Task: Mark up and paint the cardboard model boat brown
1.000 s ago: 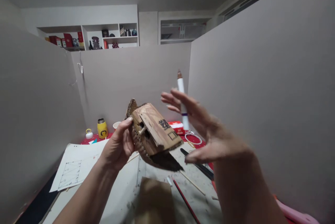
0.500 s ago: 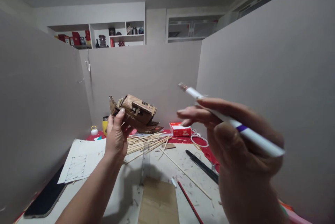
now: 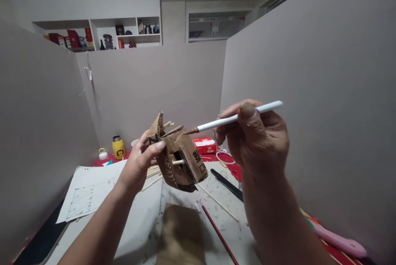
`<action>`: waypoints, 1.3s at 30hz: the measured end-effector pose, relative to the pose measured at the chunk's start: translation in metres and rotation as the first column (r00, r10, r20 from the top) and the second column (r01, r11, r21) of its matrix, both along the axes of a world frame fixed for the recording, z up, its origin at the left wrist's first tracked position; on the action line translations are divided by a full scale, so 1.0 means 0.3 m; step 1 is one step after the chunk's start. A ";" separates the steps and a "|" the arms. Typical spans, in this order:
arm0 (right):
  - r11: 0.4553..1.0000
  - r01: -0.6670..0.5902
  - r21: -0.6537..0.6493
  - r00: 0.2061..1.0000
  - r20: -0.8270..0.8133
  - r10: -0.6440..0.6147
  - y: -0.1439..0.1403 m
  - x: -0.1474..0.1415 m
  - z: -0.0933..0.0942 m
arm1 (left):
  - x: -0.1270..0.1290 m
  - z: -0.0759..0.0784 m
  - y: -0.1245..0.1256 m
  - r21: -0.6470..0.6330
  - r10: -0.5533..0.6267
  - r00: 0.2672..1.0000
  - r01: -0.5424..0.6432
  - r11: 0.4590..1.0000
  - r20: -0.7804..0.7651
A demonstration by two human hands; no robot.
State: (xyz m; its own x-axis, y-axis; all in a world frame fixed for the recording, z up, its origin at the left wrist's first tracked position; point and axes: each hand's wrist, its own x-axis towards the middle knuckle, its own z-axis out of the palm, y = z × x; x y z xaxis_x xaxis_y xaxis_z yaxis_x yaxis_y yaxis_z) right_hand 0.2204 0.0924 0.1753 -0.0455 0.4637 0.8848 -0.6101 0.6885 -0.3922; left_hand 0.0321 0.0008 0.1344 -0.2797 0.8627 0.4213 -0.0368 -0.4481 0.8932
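Cardboard model (image 3: 181,159) under paintbrush (image 3: 235,118)

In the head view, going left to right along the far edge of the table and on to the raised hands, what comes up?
White kettle-shaped piece → yellow jar → left hand → cardboard model → red box → right hand holding the brush.

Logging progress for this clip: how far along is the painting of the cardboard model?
Done: the cardboard model is assembled, with dark brown along its underside. In hand: left hand holds it up; right hand touches the brush tip to its top edge. Left: printed side panel looks bare.
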 end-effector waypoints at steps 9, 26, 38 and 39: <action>0.984 -0.155 -0.083 0.967 0.193 0.168 0.012 0.000 -0.004 | 0.011 0.011 -0.012 0.032 -0.054 0.996 0.056 0.998 -0.072; 0.966 -0.244 -0.089 0.934 0.246 0.258 0.019 0.004 0.009 | 0.017 0.006 -0.016 -0.046 -0.105 0.991 0.101 0.994 -0.083; 0.948 -0.298 -0.111 0.916 0.246 0.317 0.030 0.005 0.008 | 0.016 0.011 -0.016 -0.033 -0.101 0.992 0.098 0.995 -0.079; 0.942 -0.313 -0.119 0.912 0.239 0.333 0.031 0.004 0.008 | 0.016 0.011 -0.016 -0.034 -0.108 0.991 0.106 0.994 -0.080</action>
State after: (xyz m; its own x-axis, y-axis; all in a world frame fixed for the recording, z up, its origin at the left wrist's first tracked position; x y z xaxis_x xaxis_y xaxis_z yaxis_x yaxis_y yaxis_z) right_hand 0.2216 0.1019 0.1778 -0.4209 0.4518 0.7866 -0.6683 0.4319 -0.6056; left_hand 0.0369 -0.0041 0.1377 -0.1507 0.8981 0.4132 -0.0097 -0.4193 0.9078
